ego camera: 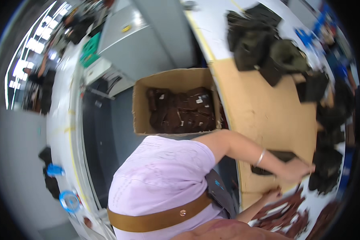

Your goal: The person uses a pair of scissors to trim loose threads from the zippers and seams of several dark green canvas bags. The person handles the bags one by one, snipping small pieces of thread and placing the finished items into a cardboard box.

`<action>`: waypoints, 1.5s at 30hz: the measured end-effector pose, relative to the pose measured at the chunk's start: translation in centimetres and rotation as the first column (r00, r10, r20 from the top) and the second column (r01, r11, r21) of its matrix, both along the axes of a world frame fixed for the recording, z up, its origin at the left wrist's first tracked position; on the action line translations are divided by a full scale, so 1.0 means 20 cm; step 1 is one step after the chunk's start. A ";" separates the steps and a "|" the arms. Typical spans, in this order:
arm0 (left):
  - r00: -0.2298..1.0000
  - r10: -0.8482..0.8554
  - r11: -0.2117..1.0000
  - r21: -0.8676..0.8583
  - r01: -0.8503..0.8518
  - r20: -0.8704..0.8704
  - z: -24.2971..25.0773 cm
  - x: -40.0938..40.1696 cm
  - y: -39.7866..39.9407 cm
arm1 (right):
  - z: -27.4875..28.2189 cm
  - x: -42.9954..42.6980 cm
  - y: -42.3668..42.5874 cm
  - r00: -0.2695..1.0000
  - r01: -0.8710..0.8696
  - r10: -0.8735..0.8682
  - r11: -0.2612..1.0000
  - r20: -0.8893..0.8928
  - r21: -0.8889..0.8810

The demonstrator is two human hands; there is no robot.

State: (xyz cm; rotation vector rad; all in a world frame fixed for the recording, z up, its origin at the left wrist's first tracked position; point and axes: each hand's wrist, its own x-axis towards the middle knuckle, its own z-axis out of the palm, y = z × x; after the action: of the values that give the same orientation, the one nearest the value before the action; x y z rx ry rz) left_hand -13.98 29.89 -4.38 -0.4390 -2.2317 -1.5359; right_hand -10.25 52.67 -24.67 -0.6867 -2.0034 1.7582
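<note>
My left hand (297, 171), with a silver bangle at the wrist, reaches over the tan board on the worktable. Its fingers look bent and blurred; I cannot tell whether they grip anything. Under that forearm lies a dark fabric piece (283, 156). Lower down, my right hand (273, 195) is at the board's edge, beside reddish-brown strips (288, 214) spread on the white tabletop. Its fingers are partly hidden and blurred. A pile of dark olive fabric pieces (327, 168) lies just beyond my left fingertips.
An open cardboard box (177, 73) on the floor holds dark brown bundles (183, 111) with white tags. More dark garments (252, 39) are heaped along the table (267, 108). A grey cabinet (135, 45) and another long white table (60, 120) stand opposite. A person (37, 75) is in the background.
</note>
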 end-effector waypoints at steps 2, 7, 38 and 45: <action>0.988 -0.146 0.984 -0.096 0.150 0.049 0.06 0.05 -0.08 | -0.02 -0.07 0.11 0.996 -0.028 0.026 0.999 0.087 0.019; 0.991 -0.129 0.992 -0.004 0.129 -0.030 0.05 0.01 -0.38 | 0.09 -0.22 0.05 0.997 0.034 -0.041 0.994 0.067 0.105; 0.833 0.436 0.895 -0.261 -0.363 0.339 -0.15 -1.80 -1.27 | 0.34 -0.12 -0.39 0.986 0.148 -0.163 0.961 0.046 0.232; 0.844 -0.106 0.978 0.209 -0.007 0.526 -0.06 -1.29 -1.16 | 0.33 -0.16 -0.39 0.988 0.134 -0.148 0.959 0.038 0.251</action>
State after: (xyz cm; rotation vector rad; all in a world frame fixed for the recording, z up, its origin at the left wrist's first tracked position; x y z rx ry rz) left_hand -39.80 6.69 -5.59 0.0083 -2.4241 -2.0971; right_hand -13.41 44.94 -17.98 -0.7815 -2.1077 1.3910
